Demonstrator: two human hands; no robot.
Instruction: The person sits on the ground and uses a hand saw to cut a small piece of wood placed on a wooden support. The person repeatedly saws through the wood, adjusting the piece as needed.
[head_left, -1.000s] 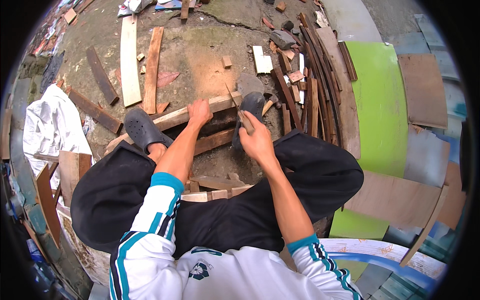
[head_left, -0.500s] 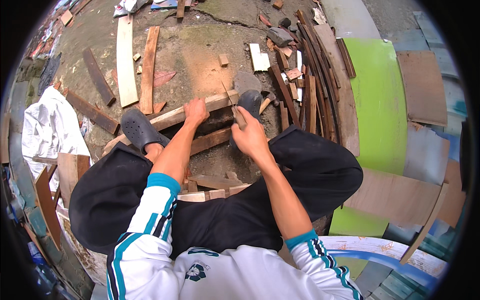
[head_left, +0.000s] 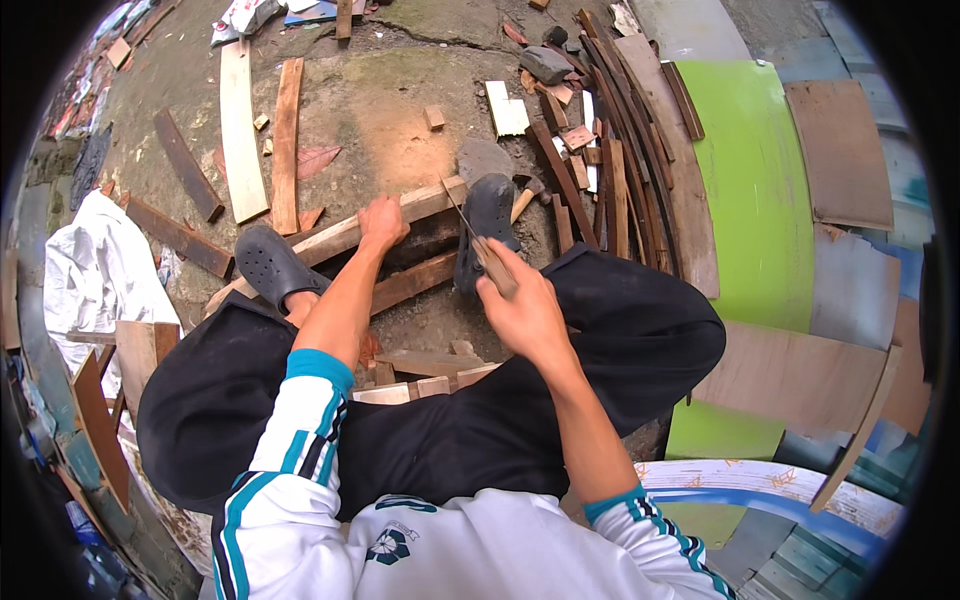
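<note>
A long wooden beam (head_left: 330, 240) lies slantwise between my feet, its right end higher in the picture. My left hand (head_left: 383, 222) is closed over the beam's top, a short way from that end. In my right hand (head_left: 530, 305) is the wooden handle of a handsaw (head_left: 463, 215), fingers wrapped round it. The saw's thin blade crosses the beam close to its right end; how deep it sits in the wood cannot be made out. My dark clogs (head_left: 280, 260) are at both sides, the right one just beyond the blade.
Sawdust (head_left: 410, 150) covers the ground past the beam, with a small wood block (head_left: 434, 118) on it. A hammer (head_left: 527, 197) lies beside the right clog. Dark wood strips (head_left: 640, 150) are heaped at right, near a green board (head_left: 755, 180). A white sack (head_left: 100, 260) lies left.
My right hand has drawn the saw back toward me and a little to the right. The left hand keeps its hold on the beam. The whole view has shifted slightly.
</note>
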